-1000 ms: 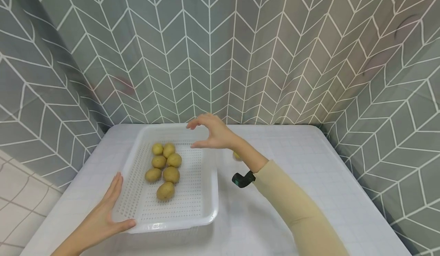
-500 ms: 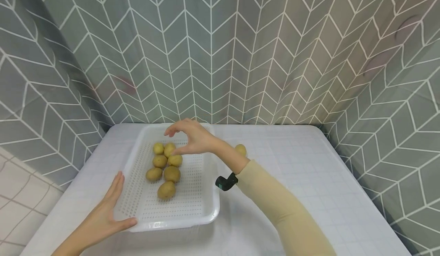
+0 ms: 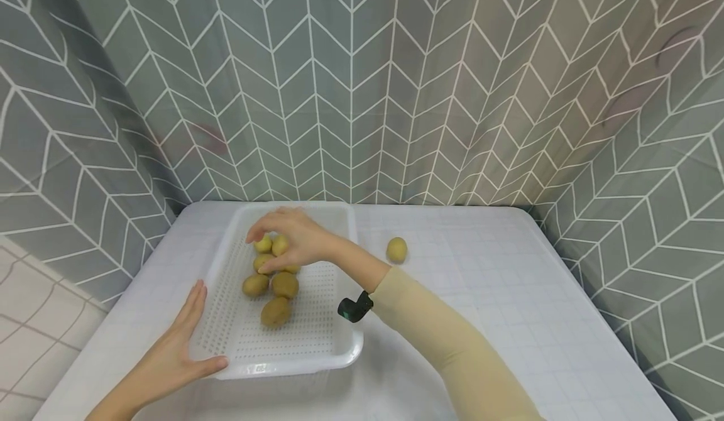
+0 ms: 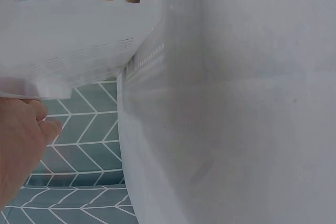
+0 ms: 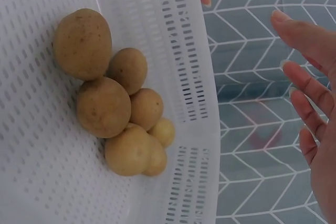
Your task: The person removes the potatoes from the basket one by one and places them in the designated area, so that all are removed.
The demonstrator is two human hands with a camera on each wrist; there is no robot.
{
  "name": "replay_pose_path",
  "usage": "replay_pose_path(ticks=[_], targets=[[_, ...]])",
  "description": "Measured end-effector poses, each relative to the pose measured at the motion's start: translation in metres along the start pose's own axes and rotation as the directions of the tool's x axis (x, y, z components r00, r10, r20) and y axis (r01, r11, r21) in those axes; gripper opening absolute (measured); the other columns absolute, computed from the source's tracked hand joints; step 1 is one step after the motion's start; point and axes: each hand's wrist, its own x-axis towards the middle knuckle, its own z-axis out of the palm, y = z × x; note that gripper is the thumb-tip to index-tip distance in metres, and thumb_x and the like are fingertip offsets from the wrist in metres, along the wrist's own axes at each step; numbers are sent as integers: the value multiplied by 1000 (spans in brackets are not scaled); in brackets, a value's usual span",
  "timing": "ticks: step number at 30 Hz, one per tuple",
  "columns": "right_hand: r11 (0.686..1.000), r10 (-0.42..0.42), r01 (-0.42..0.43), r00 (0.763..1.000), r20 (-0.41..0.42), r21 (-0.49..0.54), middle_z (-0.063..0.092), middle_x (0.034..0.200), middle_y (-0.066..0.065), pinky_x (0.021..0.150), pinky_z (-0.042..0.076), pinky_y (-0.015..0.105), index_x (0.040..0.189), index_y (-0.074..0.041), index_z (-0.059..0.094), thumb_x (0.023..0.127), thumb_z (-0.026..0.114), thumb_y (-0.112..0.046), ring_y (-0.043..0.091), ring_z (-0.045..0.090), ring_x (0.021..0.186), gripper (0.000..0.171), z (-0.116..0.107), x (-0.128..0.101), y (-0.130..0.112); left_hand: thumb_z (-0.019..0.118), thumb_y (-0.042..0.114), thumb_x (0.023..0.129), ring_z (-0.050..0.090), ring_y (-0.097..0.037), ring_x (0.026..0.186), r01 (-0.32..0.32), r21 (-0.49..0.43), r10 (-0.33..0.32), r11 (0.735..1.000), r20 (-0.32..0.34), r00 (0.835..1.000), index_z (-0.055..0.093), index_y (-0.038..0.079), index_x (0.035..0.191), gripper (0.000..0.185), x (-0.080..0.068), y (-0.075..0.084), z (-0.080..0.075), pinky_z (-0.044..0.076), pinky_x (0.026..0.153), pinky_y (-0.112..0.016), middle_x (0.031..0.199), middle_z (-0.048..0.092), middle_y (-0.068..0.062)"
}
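A white perforated plastic basket (image 3: 294,369) stands at the left of the table with several potatoes (image 3: 276,312) grouped inside. My left hand (image 3: 175,349) rests against its front left corner, fingers straight along the left side and thumb touching the front rim. Above the potatoes in the back half hovers my right hand (image 3: 296,235), its thumb and fingers spread apart in a curve around nothing. It partly covers some potatoes. In the right wrist view, the right hand (image 5: 317,72) appears apart from the piled potatoes (image 5: 103,107). One more potato (image 3: 397,250) lies outside, right of the basket.
The table is covered with a white cloth (image 3: 481,320). Grey chevron-patterned curtains (image 3: 362,88) hang behind and at both sides. A small black device (image 3: 355,308) is strapped at my right wrist.
My right hand has moved left, from the basket's back right edge to over the potatoes. The lone potato, earlier behind the forearm, is now fully visible. My left hand stays on the corner.
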Motion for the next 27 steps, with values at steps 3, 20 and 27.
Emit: replay_pose_path(ticks=[3,20,27], targets=[[1000,13,-12,999,53,-24,66,113,-11,98,29,17,113,-18,65,75,82,-39,0,50,108,47,3,2,-2,87,27,63,-4,0,138,2,-3,-1,1000,4,1000,0,3,154,128,1,1,0,1,98,-2,161,-6,-13],[993,89,-64,958,274,-99,60,111,-16,94,28,20,116,-26,64,75,80,-47,0,42,112,49,30,3,-12,86,26,66,3,-42,143,62,-47,-60,997,42,997,-3,6,154,127,0,2,-1,0,98,-5,160,-10,-12],[997,47,-21,939,342,-78,62,107,-11,85,32,17,114,-23,65,72,83,-42,5,50,103,49,40,5,-10,85,27,67,6,-50,140,74,-42,-72,996,48,996,-4,8,154,127,1,3,-2,0,100,-12,161,-10,-11]])
